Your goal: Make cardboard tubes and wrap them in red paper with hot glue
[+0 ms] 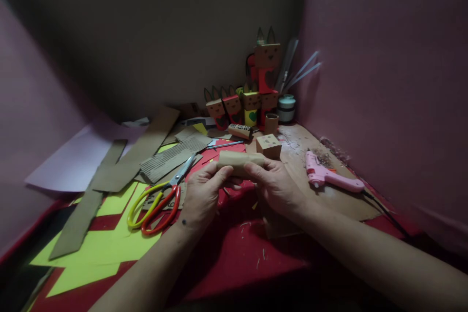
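A rolled brown cardboard tube [240,160] lies sideways between both my hands, held above the red surface. My left hand [203,194] pinches its left end with thumb and fingers closed. My right hand [275,185] wraps its right end, fingers curled over the top. A small cardboard cube [268,146] sits just behind the tube. Scissors [161,200] with yellow and red handles lie to the left of my left hand.
A pink glue gun [331,175] lies at the right on a cardboard sheet, its cord trailing right. Cardboard strips [120,165], corrugated pieces and yellow paper [91,248] cover the left. Cardboard animal figures [252,92] and a small jar [286,107] stand in the back corner.
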Tool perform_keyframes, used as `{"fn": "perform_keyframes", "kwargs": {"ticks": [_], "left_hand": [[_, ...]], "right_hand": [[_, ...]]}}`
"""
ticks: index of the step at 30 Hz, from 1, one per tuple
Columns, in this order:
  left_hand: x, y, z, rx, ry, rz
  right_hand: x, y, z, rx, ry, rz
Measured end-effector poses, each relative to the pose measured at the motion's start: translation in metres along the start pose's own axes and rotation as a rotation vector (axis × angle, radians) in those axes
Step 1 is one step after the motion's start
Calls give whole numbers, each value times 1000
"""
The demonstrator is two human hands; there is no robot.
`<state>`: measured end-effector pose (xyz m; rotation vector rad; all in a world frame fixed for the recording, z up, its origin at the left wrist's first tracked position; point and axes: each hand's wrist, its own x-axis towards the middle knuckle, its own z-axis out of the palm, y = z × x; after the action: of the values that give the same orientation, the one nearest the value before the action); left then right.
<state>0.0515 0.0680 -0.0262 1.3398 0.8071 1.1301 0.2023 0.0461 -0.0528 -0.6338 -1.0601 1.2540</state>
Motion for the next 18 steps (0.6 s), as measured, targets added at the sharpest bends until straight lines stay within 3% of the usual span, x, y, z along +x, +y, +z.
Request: {"fn": "perform_keyframes", "kwargs": {"ticks": [6, 11, 18], "left_hand": [[2, -4, -4, -27, -98, -39], [3, -7, -2, 19, -19, -8], [-2, -4, 1, 216, 14, 172]], "right_hand": [[-1, -5, -3, -176, 47, -66], [-3, -9, -1, -297, 22, -147], [0, -21, -5, 101, 94, 174]]}}
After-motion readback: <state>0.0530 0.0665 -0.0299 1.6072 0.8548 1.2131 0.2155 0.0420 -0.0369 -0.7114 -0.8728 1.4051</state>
